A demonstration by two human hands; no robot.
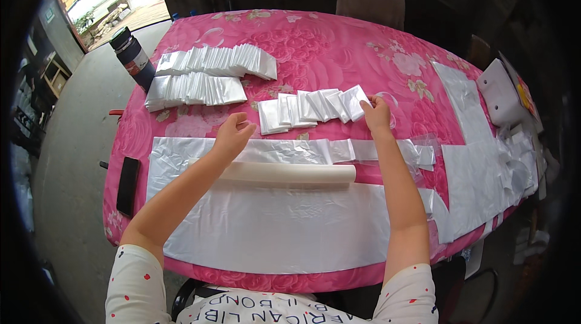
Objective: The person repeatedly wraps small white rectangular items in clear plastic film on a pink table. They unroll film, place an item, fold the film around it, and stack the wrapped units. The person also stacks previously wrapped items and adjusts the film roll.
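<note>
My right hand (377, 114) pinches the right end of a short row of folded white plastic packets (305, 109), closing on the packet (353, 102) there. The packets overlap like fanned cards. Just left of that row hovers my left hand (233, 135), its fingers loosely bent and apart, with nothing visible in them. Below both hands a pale roll (287, 173) lies across a wide sheet of whitish plastic film (284, 227). A folded film strip (281, 152) runs behind the roll, partly covered by my left forearm.
Two longer rows of folded packets (215, 60) lie at the back left beside a dark bottle (132, 57). A black phone (128, 186) rests near the left edge. More film (475, 185) and a white box-like object (501, 94) occupy the right. Pink floral cloth (302, 51) covers the table.
</note>
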